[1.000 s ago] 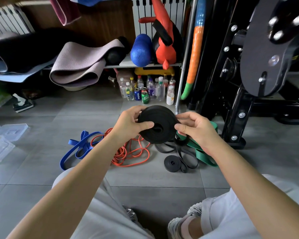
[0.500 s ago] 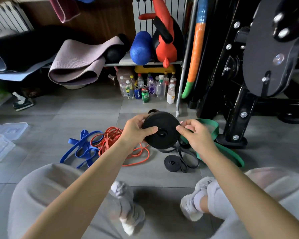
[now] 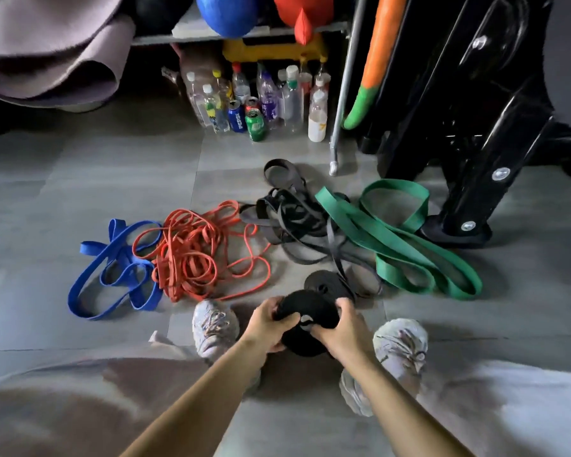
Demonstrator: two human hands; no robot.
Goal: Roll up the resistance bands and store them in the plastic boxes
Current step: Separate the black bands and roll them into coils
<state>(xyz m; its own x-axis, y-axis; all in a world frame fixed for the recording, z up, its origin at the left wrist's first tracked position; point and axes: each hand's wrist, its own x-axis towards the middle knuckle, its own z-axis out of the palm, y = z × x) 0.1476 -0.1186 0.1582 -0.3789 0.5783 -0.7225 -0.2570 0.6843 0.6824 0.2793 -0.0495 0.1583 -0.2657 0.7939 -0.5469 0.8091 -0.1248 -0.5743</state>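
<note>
You hold the rolled black band (image 3: 299,303) low and near, between your two shoes, just above the grey tiled floor (image 3: 79,179). Your left hand (image 3: 267,324) grips its left edge, with the thumb laid over the face of the roll and the fingers curled behind. Your right hand (image 3: 340,328) clasps the right edge, its fingers wrapped over the top of the roll and reaching toward the pale hole at the centre. The roll looks tightly wound, though motion blur softens its outline.

Just beyond your hands, a smaller black roll (image 3: 327,283) lies flat on the floor, with a strap running from it into the loose black bands (image 3: 294,219) tangled farther off. To the right of that tangle, the wide green band (image 3: 399,245) lies in long folded loops, with its far end close to the foot of the black machine frame (image 3: 475,127). To the left of the tangle sits the heap of thin orange bands (image 3: 191,249), and touching the heap's left side is the blue band (image 3: 112,268), spread out in open loops.

Your left shoe (image 3: 213,324) sits just beside your left hand, near the orange heap. Your right shoe (image 3: 401,341) sits to the right of your right hand. Far across the floor, a cluster of bottles and cans (image 3: 261,100) stands under a shelf.
</note>
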